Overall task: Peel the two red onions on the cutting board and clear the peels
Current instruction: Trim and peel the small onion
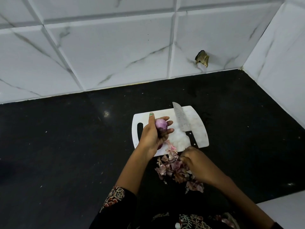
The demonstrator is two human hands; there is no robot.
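A peeled purple-red onion (161, 124) is gripped in my left hand (152, 134), held above the white cutting board (198, 123). A sliver of a second red onion (160, 146) shows under that hand's wrist, mostly hidden. Papery pink onion peels (175, 169) lie in a heap that spills from the board's front edge onto the black counter. My right hand (196, 164) rests on the right side of this heap with fingers curled into the peels; whether it grips any I cannot tell.
A knife (183, 123) with a black handle lies on the board's right part, blade pointing to the wall. The black counter (66, 146) meets white marble-look tiled walls at the back and right. A hole (202, 58) breaks the back wall tile.
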